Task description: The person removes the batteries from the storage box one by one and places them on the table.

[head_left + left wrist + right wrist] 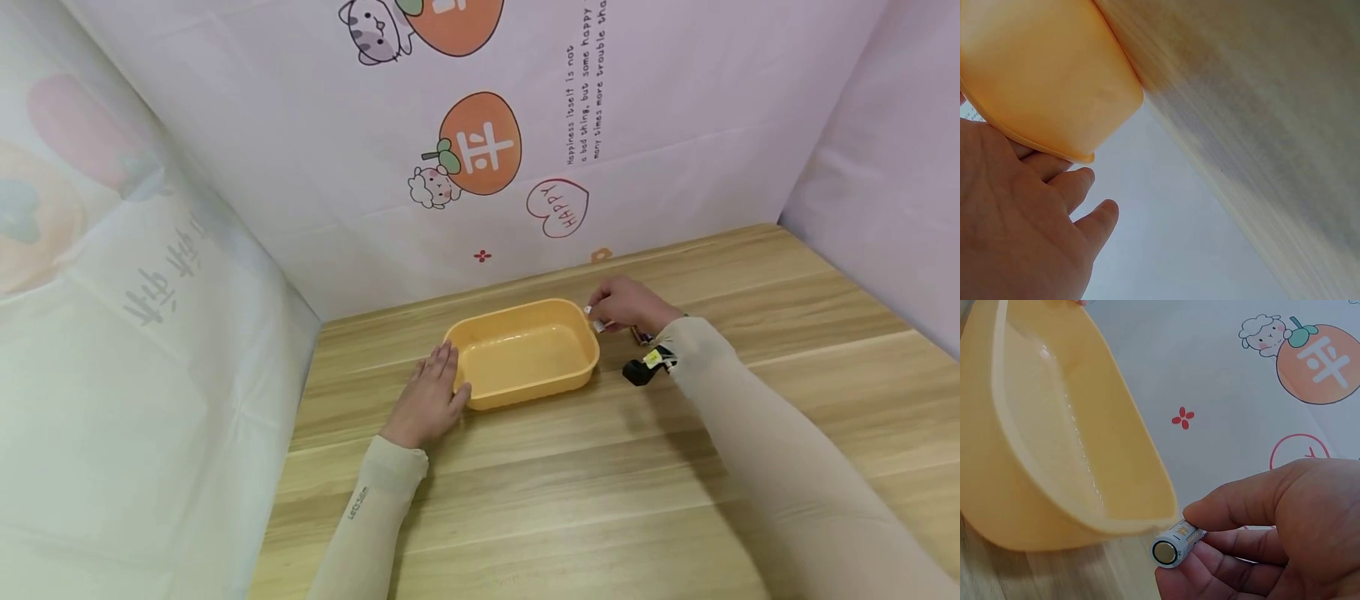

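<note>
Two hands at one yellow tub [522, 350], battery beside its rim.
Head view: left hand [429, 398] lies flat-fingered against the tub's left end; right hand [626, 304] sits at the far right corner. Left wrist view: fingers [1079, 184] straight under the rim, holding nothing. Right wrist view: thumb and fingers pinch a battery [1175, 544] just outside the rim. Risk: battery clips the rim and rolls off across the table [675, 467].

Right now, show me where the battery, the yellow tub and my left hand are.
battery [1175, 544], right wrist view, its white side.
yellow tub [525, 310], head view, far rim.
left hand [429, 398], head view, its back.
</note>
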A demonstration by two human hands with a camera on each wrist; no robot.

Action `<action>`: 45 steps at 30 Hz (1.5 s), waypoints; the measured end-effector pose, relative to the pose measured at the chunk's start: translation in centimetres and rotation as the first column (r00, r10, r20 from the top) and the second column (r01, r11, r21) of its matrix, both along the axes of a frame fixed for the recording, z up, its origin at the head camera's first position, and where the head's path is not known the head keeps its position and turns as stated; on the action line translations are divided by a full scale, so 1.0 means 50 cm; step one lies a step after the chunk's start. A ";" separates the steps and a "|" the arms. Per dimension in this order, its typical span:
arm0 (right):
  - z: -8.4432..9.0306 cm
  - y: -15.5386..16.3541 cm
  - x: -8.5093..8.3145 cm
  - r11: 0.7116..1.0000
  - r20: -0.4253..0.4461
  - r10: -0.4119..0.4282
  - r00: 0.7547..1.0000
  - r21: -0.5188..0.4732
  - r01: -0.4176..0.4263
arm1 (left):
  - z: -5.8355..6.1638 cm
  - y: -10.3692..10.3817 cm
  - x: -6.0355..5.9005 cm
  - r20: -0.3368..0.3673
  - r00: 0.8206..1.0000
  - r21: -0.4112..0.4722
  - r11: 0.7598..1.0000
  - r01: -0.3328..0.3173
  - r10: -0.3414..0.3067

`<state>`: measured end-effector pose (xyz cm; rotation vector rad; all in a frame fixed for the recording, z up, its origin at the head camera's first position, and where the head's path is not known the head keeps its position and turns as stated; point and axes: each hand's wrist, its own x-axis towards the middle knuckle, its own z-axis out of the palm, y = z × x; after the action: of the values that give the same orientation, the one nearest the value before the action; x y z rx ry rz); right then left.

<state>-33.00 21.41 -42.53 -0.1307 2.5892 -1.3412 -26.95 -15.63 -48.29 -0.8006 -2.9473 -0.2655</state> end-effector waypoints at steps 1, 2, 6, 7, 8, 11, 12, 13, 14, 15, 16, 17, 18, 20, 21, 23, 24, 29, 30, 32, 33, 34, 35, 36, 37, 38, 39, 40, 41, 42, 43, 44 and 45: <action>0.000 0.005 0.002 1.000 -0.003 -0.002 1.000 0.005 0.002 | 0.000 0.000 0.001 0.002 1.000 0.000 1.000 -0.001 0.001; 0.000 0.010 0.003 1.000 -0.005 -0.002 1.000 0.010 0.002 | 0.000 0.000 0.001 0.004 1.000 -0.003 1.000 -0.001 0.001; -0.003 0.031 0.006 1.000 -0.003 -0.003 1.000 0.020 0.003 | 0.001 0.000 0.001 0.008 1.000 -0.007 1.000 -0.004 0.004; -0.004 0.035 0.006 1.000 0.004 -0.006 1.000 0.020 0.006 | 0.001 0.000 0.001 0.012 1.000 -0.008 1.000 -0.005 0.006; -0.005 0.039 0.007 1.000 0.007 -0.007 1.000 0.020 0.006 | 0.002 0.000 0.001 0.016 1.000 -0.011 1.000 -0.007 0.008; -0.007 0.053 0.007 0.999 0.021 -0.012 1.000 0.030 0.012 | 0.002 0.001 0.000 0.023 1.000 -0.015 1.000 -0.010 0.010; -0.007 0.057 0.008 0.999 0.024 -0.013 1.000 0.033 0.013 | 0.002 0.001 0.000 0.024 1.000 -0.015 1.000 -0.011 0.012; -0.007 0.062 0.008 0.999 0.025 -0.015 1.000 0.033 0.014 | 0.002 0.001 0.000 0.026 1.000 -0.015 1.000 -0.012 0.012; -0.007 0.068 0.008 0.999 0.024 -0.014 1.000 0.033 0.013 | 0.002 0.001 -0.001 0.023 1.000 -0.015 1.000 -0.011 0.012; -0.008 0.074 0.007 0.999 0.025 -0.016 1.000 0.038 0.015 | 0.001 0.001 -0.001 0.020 1.000 -0.014 1.000 -0.010 0.011; -0.009 0.080 0.007 0.999 0.025 -0.016 1.000 0.038 0.016 | 0.001 0.001 -0.001 0.017 1.000 -0.013 1.000 -0.010 0.010; -0.011 0.087 0.006 0.999 0.021 -0.018 1.000 0.048 0.017 | 0.000 0.001 -0.001 0.014 1.000 -0.011 1.000 -0.009 0.009; -0.011 0.093 0.006 0.998 0.021 -0.022 1.000 0.053 0.021 | 0.000 0.001 -0.001 0.010 1.000 -0.009 1.000 -0.007 0.007; -0.013 0.106 0.005 0.997 0.017 -0.029 0.999 0.067 0.028 | -0.001 0.001 -0.001 0.004 1.000 -0.010 1.000 -0.003 0.003; -0.014 0.112 0.005 0.996 0.013 -0.031 0.999 0.081 0.029 | 0.000 0.001 -0.002 0.003 1.000 -0.010 1.000 -0.002 0.002; -0.014 0.124 0.005 0.995 0.008 -0.032 0.999 0.096 0.031 | 0.001 0.000 -0.002 0.003 1.000 -0.010 1.000 0.000 0.000; -0.014 0.129 0.006 0.995 0.007 -0.031 0.999 0.092 0.031 | 0.002 0.000 -0.002 0.004 1.000 -0.013 1.000 0.000 0.000; -0.019 0.158 0.010 0.998 0.006 -0.022 1.000 0.054 0.022 | 0.005 0.000 0.000 0.018 1.000 -0.016 1.000 -0.006 0.006; -0.021 0.163 0.010 0.999 0.010 -0.023 1.000 0.047 0.022 | 0.005 0.000 0.000 0.020 1.000 -0.017 1.000 -0.008 0.008; -0.025 0.175 0.010 0.999 0.019 -0.025 1.000 0.040 0.024 | 0.004 0.000 0.001 0.022 1.000 -0.016 1.000 -0.009 0.010; -0.028 0.181 0.010 0.999 0.019 -0.026 0.999 0.041 0.025 | 0.003 0.000 0.001 0.023 1.000 -0.015 1.000 -0.009 0.009; -0.030 0.186 0.010 0.999 0.021 -0.030 0.999 0.045 0.029 | 0.002 0.000 0.001 0.022 1.000 -0.016 1.000 -0.009 0.010; -0.032 0.191 0.010 0.999 0.021 -0.029 0.999 0.047 0.028 | 0.001 0.000 0.001 0.022 1.000 -0.015 1.000 -0.009 0.009; -0.033 0.196 0.009 0.998 0.021 -0.033 0.999 0.054 0.032 | 0.000 0.000 0.001 0.022 1.000 -0.013 1.000 -0.008 0.009; -0.033 0.200 0.010 0.998 0.020 -0.035 0.999 0.061 0.033 | 0.000 0.000 0.000 0.023 1.000 -0.011 1.000 -0.007 0.007; -0.034 0.205 0.009 0.997 0.021 -0.037 0.999 0.064 0.036 | -0.001 -0.001 -0.001 0.023 1.000 -0.008 1.000 -0.004 0.005; -0.034 0.210 0.009 0.997 0.019 -0.039 0.999 0.071 0.037 | -0.003 -0.001 -0.002 0.021 1.000 -0.007 1.000 -0.002 0.002; -0.035 0.215 0.009 0.996 0.017 -0.039 0.999 0.078 0.038 | -0.003 -0.001 -0.002 0.020 1.000 -0.006 1.000 -0.001 0.001; -0.035 0.219 0.009 0.996 0.017 -0.041 0.999 0.084 0.039 | -0.003 -0.002 -0.003 0.019 1.000 -0.006 1.000 0.001 -0.001; -0.035 0.223 0.009 0.995 0.018 -0.046 0.999 0.090 0.044 | -0.004 -0.002 -0.004 0.018 1.000 -0.005 1.000 0.002 -0.002; -0.035 0.227 0.010 0.995 0.019 -0.050 0.999 0.089 0.048 | -0.004 -0.002 -0.005 0.015 1.000 -0.005 1.000 0.004 -0.004; -0.036 0.231 0.010 0.995 0.021 -0.053 0.998 0.087 0.051 | -0.005 -0.002 -0.005 0.012 1.000 -0.006 1.000 0.006 -0.006; -0.036 0.234 0.011 0.995 0.022 -0.055 0.998 0.087 0.053 | -0.005 -0.002 -0.006 0.009 1.000 -0.009 1.000 0.007 -0.007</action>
<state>-32.46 33.11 -44.35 -0.0295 2.6426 -1.2377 -27.25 -15.71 -48.54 -0.8135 -2.9562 -0.2578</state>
